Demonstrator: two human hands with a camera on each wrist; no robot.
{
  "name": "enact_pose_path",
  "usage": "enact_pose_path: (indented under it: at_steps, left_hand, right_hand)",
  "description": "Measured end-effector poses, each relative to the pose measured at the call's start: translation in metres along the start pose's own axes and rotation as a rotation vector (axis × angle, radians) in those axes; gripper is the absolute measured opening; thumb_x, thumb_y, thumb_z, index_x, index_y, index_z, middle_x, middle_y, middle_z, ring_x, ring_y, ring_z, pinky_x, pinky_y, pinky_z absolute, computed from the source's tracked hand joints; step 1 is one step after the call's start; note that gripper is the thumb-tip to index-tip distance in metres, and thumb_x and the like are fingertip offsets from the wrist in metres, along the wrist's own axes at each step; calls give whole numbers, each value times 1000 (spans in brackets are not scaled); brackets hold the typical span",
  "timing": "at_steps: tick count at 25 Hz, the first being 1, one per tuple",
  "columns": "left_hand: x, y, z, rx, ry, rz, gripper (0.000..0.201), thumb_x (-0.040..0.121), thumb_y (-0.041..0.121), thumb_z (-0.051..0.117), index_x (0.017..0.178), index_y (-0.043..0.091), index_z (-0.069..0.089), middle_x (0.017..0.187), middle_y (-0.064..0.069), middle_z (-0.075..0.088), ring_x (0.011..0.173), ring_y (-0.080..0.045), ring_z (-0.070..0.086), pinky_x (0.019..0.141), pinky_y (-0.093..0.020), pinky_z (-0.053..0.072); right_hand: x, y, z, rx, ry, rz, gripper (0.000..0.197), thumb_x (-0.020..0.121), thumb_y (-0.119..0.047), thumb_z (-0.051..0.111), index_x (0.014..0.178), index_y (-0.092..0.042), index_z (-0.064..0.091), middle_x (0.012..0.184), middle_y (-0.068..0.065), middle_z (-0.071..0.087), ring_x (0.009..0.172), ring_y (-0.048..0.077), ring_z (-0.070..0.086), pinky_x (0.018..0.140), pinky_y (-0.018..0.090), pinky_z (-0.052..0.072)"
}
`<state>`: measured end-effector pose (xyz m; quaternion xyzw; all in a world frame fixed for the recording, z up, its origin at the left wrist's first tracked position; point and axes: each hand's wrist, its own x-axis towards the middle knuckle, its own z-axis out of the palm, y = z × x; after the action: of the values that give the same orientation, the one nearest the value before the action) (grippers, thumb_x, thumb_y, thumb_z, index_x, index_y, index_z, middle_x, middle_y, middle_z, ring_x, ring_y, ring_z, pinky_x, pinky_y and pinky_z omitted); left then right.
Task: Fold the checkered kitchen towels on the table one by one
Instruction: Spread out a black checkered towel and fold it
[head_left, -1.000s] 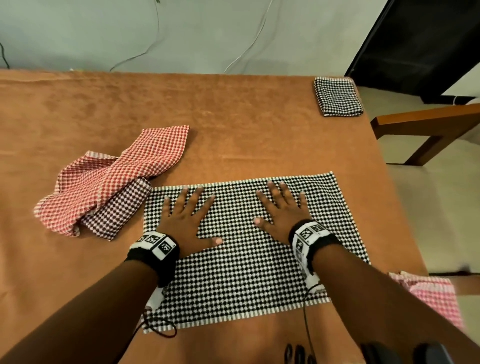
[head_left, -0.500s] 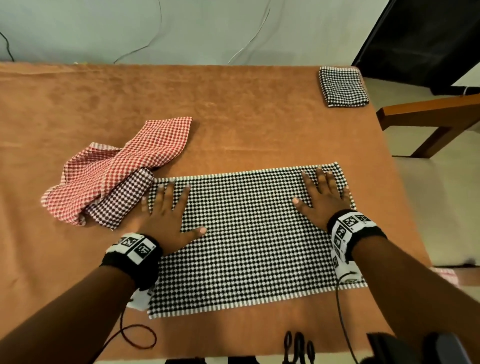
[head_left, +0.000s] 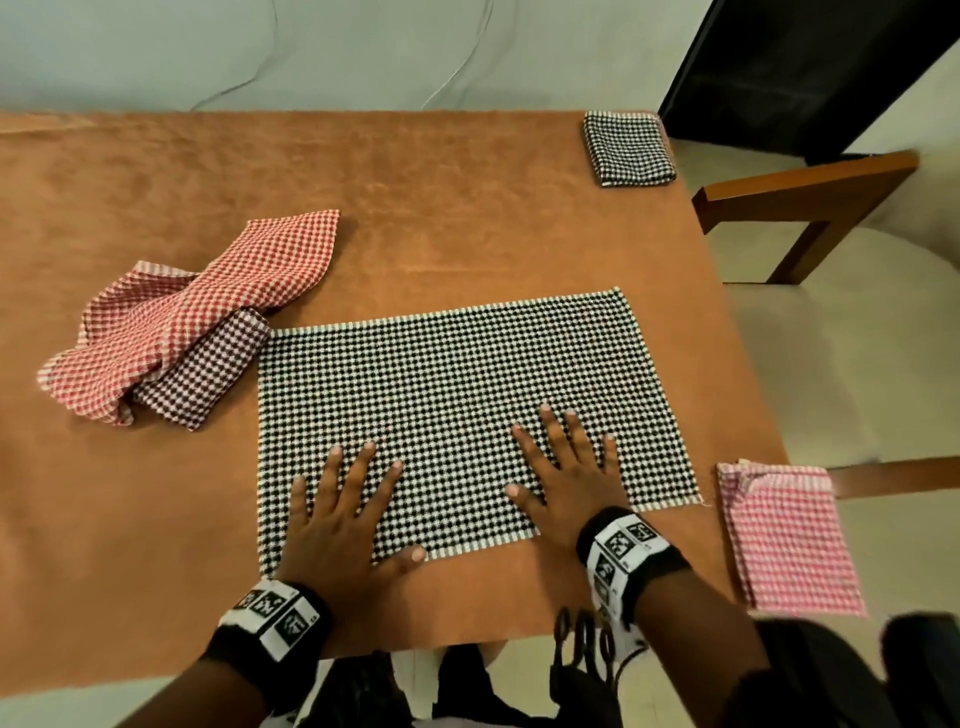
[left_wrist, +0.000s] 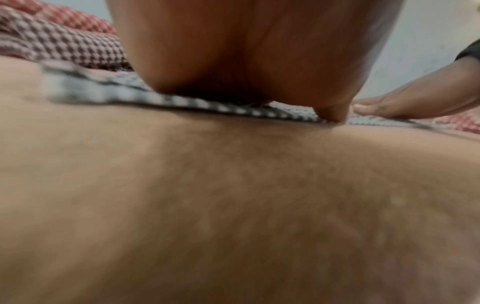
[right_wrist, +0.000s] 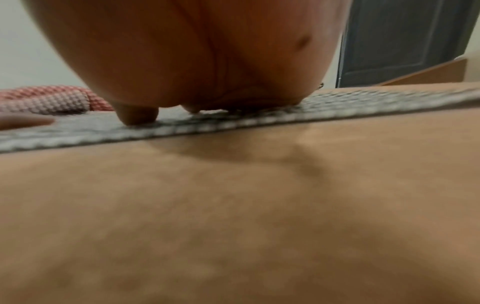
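A black-and-white checkered towel (head_left: 457, 395) lies flat in one rectangle on the brown table (head_left: 415, 208). My left hand (head_left: 343, 499) presses flat on its near left corner, fingers spread. My right hand (head_left: 566, 467) lies flat on its near right part, fingers straight. In the left wrist view the palm (left_wrist: 259, 51) sits on the towel's edge (left_wrist: 207, 102), with the right hand's fingers (left_wrist: 389, 107) beyond. The right wrist view shows the palm (right_wrist: 194, 51) down on the towel (right_wrist: 259, 121). A crumpled red checkered towel (head_left: 197, 306) and a dark maroon one (head_left: 202, 369) lie to the left.
A folded black-and-white towel (head_left: 628, 148) sits at the table's far right corner. A folded pink checkered towel (head_left: 789, 535) lies off the table's near right edge. A wooden chair (head_left: 810, 197) stands on the right. Cables (head_left: 582, 644) hang at the near edge.
Both hands slid back over the towel toward its near edge, the left from the far left part, the right from the far right corner. The towel stays flat.
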<state>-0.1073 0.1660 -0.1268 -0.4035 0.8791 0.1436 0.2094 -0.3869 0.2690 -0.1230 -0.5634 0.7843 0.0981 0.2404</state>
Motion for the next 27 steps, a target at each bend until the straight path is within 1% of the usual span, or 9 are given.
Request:
enact_pose_path:
  at_steps: [4, 6, 10, 13, 15, 18, 21, 24, 27]
  left_hand:
    - [-22, -30, 4, -61, 23, -125, 101, 71, 95, 11, 156, 41, 3, 166, 3, -9, 152, -30, -9, 117, -65, 0]
    - [-33, -42, 8, -90, 39, -185, 100, 67, 96, 5, 152, 45, -11, 161, 8, -25, 149, -25, -24, 118, -61, -9]
    - [-40, -50, 8, -117, -27, -246, 102, 60, 97, -4, 147, 48, -23, 153, 9, -42, 144, -26, -35, 116, -63, -15]
    - [-36, -47, 4, -172, -6, -269, 108, 55, 98, -9, 149, 45, -23, 154, 5, -42, 145, -26, -34, 114, -64, -16]
    - [-31, -38, -6, -205, 67, -250, 109, 61, 97, 1, 153, 41, -17, 159, 1, -35, 148, -26, -27, 114, -64, -14]
    - [-15, -16, -29, -230, 247, -120, 95, 75, 81, 31, 156, 36, 12, 166, -4, -7, 152, -32, 0, 115, -68, 4]
    - [15, 15, -58, -270, 368, -2, 82, 78, 70, 43, 150, 35, 29, 166, -5, 8, 150, -34, 13, 112, -66, 18]
    - [44, 51, -87, -393, 382, 119, 74, 79, 60, 55, 146, 34, 37, 161, 2, 21, 146, -25, 23, 112, -58, 27]
    - [69, 94, -110, -767, 231, 205, 66, 83, 47, 69, 143, 33, 43, 141, 7, 52, 118, -12, 59, 99, -42, 51]
  right_hand:
    - [-10, 63, -1, 17, 26, 149, 78, 66, -87, -12, 134, -54, -33, 155, -10, -33, 145, 23, -27, 116, 57, -9]
    - [-16, 85, -2, 39, 14, 225, 83, 64, -90, -11, 136, -54, -31, 157, -10, -30, 146, 23, -25, 117, 57, -5]
    - [-17, 97, -4, 141, 72, 264, 84, 77, -78, 16, 151, -44, -5, 162, -4, -19, 148, 28, -13, 116, 57, 2]
    - [-26, 99, -9, 300, 313, 367, 76, 80, -49, 60, 146, -19, 36, 153, 19, 29, 137, 40, 30, 112, 56, 28]
    - [-35, 101, -11, 402, 365, 460, 67, 75, -29, 73, 136, -13, 47, 132, 23, 48, 118, 42, 47, 102, 52, 41]
    - [-41, 104, -16, 564, 311, 557, 52, 75, -22, 75, 122, -11, 56, 115, 21, 61, 105, 38, 57, 85, 38, 43]
    - [-36, 107, -25, 736, 282, 652, 40, 73, -19, 77, 110, -12, 65, 106, 12, 70, 99, 32, 63, 86, 35, 46]
    - [-32, 99, -36, 878, 322, 679, 19, 68, -17, 77, 83, -15, 66, 89, 3, 71, 87, 27, 64, 80, 35, 49]
    - [-38, 80, -42, 961, 475, 585, 25, 69, -11, 77, 87, -18, 62, 80, -5, 67, 81, 24, 65, 70, 31, 47]
